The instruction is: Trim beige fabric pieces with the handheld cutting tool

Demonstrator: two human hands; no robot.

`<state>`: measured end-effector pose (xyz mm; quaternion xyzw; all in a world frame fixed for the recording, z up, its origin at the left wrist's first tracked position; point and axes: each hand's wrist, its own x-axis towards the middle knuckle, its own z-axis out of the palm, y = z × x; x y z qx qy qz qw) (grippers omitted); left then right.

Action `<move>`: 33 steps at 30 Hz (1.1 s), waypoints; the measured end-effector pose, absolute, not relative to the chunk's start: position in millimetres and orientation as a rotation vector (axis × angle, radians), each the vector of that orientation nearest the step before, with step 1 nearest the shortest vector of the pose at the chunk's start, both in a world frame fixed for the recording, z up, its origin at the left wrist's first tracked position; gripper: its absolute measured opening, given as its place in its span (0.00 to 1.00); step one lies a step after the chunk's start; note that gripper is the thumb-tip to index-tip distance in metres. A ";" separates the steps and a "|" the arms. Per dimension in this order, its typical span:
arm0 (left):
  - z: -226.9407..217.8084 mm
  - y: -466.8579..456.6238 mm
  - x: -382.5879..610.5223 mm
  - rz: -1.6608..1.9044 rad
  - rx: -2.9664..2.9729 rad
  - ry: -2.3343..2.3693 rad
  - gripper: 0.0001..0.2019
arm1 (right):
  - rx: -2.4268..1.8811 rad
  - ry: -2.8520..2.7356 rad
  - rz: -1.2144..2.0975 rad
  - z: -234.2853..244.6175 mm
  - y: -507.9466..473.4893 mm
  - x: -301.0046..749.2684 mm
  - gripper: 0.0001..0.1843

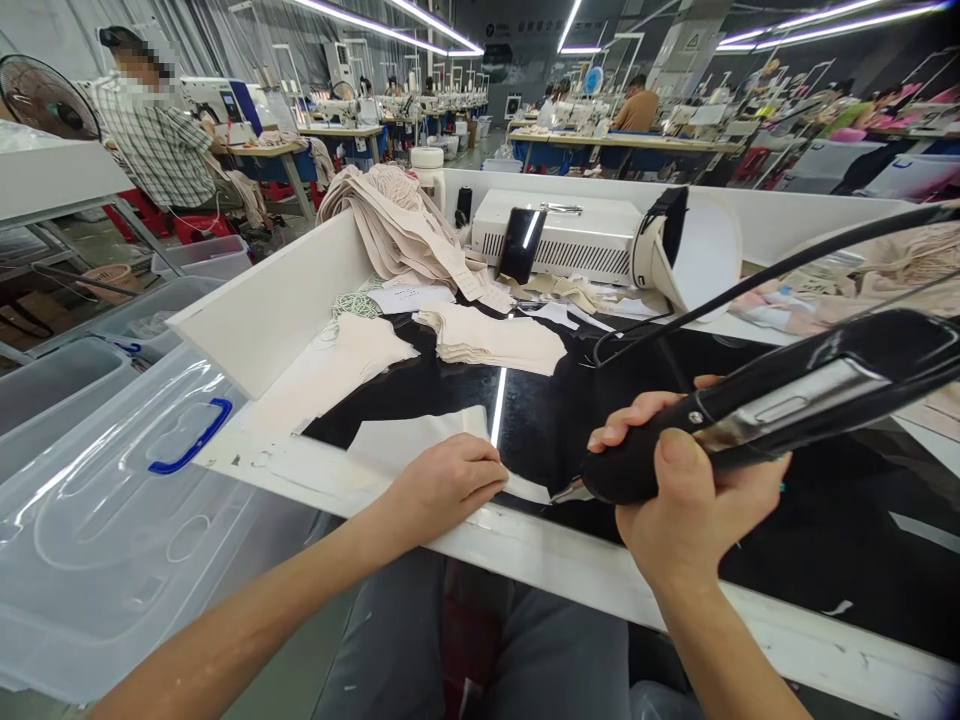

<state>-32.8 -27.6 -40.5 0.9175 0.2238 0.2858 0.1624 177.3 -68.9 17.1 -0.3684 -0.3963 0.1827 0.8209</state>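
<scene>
My right hand grips a glossy black hand-held tool with a silver panel and a black cable; its metal tip points down at the glossy black worktop. My left hand rests with curled fingers on a flat cream fabric piece near the table's front edge, just left of the tool tip. Whether the left fingers pinch the cloth is hidden. More cream cut pieces lie stacked further back.
A heap of cream fabric and a white machine box stand at the back. A phone leans against the box. White side walls border the table. Clear plastic bins sit at left. Other workers sit at sewing stations behind.
</scene>
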 end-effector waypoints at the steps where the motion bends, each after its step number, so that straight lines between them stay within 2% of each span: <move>1: -40.4 -27.9 -33.6 0.815 2.619 0.639 0.11 | -0.779 -0.847 0.389 17.1 -69.3 177.2 0.28; 22: -42.7 -36.9 -45.5 0.773 2.829 0.522 0.12 | -0.734 -0.860 0.400 20.2 -62.3 170.4 0.26; 33: -38.2 -40.5 -39.9 0.745 2.648 0.577 0.10 | -0.744 -0.902 0.378 15.6 -65.0 172.7 0.24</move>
